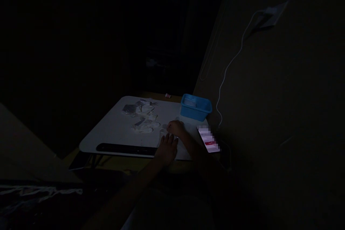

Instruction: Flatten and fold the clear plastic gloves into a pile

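In the dim light my left hand [167, 149] lies flat near the front edge of a white table [113, 125], its fingers stretched out. It rests on or beside a thin, pale, crumpled piece [162, 134], too dark to name. Just beyond it my right hand [175, 128] is closed, fingers curled down at the far part of that piece. What its fingertips pinch is hidden. To the left are several crumpled white pieces [145, 125], with a clear plastic-looking wrapper [129, 109] behind them.
A blue plastic basket [196, 113] stands at the table's back right corner. A lit phone [208, 139] lies along the right side. A white cable [228, 65] hangs from a wall outlet [272, 16]. Behind the table sits a small red-and-white container [168, 96]. A dark slot [126, 149] runs along the front edge.
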Demonstrator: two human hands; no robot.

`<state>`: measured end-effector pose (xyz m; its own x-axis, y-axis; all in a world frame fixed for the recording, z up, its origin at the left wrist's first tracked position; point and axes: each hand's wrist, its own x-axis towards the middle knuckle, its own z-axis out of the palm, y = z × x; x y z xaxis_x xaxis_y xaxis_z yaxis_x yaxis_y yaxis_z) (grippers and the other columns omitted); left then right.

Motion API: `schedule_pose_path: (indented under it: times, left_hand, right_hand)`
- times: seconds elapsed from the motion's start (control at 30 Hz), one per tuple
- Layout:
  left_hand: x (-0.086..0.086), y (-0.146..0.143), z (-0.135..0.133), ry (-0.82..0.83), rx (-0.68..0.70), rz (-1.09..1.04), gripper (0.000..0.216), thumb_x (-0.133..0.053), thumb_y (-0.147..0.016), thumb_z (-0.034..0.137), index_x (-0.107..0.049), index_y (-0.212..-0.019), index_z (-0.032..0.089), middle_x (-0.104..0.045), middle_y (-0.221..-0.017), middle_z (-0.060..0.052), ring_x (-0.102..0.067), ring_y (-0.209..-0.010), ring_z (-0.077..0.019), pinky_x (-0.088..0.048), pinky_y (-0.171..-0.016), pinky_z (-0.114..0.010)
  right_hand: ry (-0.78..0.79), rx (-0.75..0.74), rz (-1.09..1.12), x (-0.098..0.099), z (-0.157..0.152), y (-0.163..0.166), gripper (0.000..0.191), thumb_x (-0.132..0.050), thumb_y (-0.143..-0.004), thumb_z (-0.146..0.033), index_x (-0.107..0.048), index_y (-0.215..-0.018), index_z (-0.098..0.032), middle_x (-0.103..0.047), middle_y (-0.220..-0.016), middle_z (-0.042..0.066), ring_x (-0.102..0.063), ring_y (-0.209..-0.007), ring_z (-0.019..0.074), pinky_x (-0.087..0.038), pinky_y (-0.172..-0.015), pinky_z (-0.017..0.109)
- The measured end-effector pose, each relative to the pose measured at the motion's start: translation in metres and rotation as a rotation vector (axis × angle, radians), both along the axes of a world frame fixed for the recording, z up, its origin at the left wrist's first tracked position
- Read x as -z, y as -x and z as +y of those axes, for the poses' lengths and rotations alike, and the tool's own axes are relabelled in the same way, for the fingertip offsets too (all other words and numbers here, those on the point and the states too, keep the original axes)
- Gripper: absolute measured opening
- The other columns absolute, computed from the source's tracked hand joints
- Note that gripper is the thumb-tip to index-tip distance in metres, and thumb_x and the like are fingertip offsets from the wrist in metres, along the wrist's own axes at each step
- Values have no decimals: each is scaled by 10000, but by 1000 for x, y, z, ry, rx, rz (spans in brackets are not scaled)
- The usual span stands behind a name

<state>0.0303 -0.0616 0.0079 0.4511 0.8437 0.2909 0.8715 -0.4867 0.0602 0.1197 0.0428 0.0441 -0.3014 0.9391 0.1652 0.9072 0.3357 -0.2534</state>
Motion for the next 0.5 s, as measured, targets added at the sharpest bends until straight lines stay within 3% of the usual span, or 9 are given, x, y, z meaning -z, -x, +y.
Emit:
schedule_pose_path:
  times: [0.13, 0.37, 0.5]
  left_hand:
    - [0, 0, -1, 14, -3, -9, 425, -355, -841, 231, -413, -1252, 136, -389, -1333, -163, -292, -1254, -313, -255, -989, -501]
    - [-2, 1, -1, 23, -3, 13, 439, -374, -836, 245, -407, -1260, 140, -371, -1347, -163, -284, -1256, -325, -249, -997, -500]
    - [-1, 1, 0, 19, -3, 11, 426, -360, -842, 237, -419, -1253, 139, -378, -1340, -169, -287, -1254, -329, -257, -989, -506]
  right_hand:
    - [2, 67, 57, -2, 17, 4, 134, -528, -733, -207, -658, -739, -236, -688, -830, 20, -607, -818, 162, -413, -757, 265]
    - [-70, 184, 214, -14, 40, -7, 378, -376, -807, -113, -510, -1160, -127, -655, -961, 101, -600, -875, 162, -434, -758, 245]
    - [-83, 109, 261, -9, 29, -17, 329, -400, -792, -99, -588, -1057, -146, -647, -1013, 71, -587, -921, 145, -423, -805, 219]
